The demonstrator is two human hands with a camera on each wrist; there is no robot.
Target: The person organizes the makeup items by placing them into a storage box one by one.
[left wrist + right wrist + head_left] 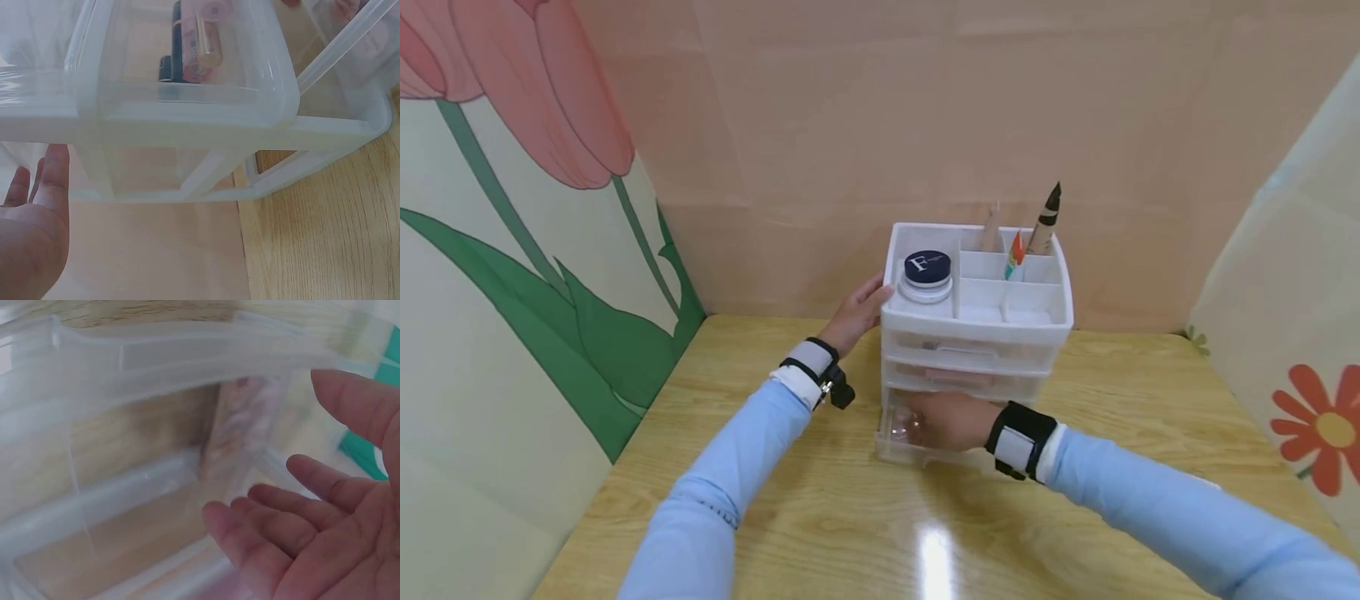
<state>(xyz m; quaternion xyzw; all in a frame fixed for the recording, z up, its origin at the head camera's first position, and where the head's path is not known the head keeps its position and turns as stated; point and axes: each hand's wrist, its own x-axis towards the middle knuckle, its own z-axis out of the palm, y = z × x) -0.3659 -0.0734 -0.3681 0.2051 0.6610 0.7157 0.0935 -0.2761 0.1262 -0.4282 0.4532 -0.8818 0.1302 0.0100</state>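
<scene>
A white drawer organizer (976, 326) stands on the table, its clear bottom drawer (904, 452) pulled out. My left hand (856, 318) touches the organizer's left side, fingers extended along it. Over the pulled-out drawer is my right hand (953, 421), its fingers loosely spread and holding nothing in the right wrist view. A flat pack with a pinkish pattern (244, 419) stands inside the drawer at one end, just beyond those fingertips. Through another drawer's clear wall, the left wrist view shows a gold-capped tube (209, 42) beside dark and pink items.
On the organizer's top sit a round jar with a dark lid (927, 267), a black-tipped pencil-shaped item (1047, 218) and a small colourful item (1015, 255). The wooden table (820, 517) meets a peach backdrop (820, 150) behind.
</scene>
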